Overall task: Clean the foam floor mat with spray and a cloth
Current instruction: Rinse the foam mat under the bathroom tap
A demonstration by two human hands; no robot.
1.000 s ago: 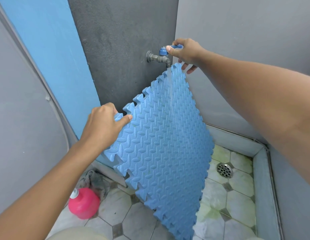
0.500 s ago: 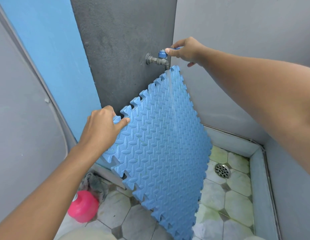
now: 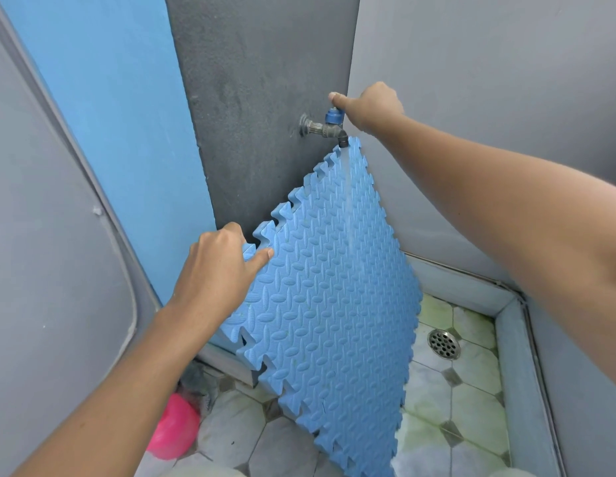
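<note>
A blue foam floor mat [image 3: 327,304] with interlocking toothed edges hangs tilted, one corner up under the wall tap [image 3: 325,127]. My left hand [image 3: 220,273] grips its left edge, thumb on the textured face. My right hand [image 3: 366,106] is closed on the tap's blue handle. A thin stream of water runs from the spout down the mat's face. A grey cloth [image 3: 196,382] lies crumpled on the floor by the wall, partly hidden by my left forearm.
A pink bottle [image 3: 174,432] stands on the tiled floor [image 3: 471,390] at lower left, next to the cloth. A round metal drain [image 3: 443,344] sits in the right corner, beside a raised grey kerb. Grey walls close in on both sides.
My right hand has turned on the tap handle, thumb now pointing up and left. The mat stays under the water stream. The view has shifted slightly.
</note>
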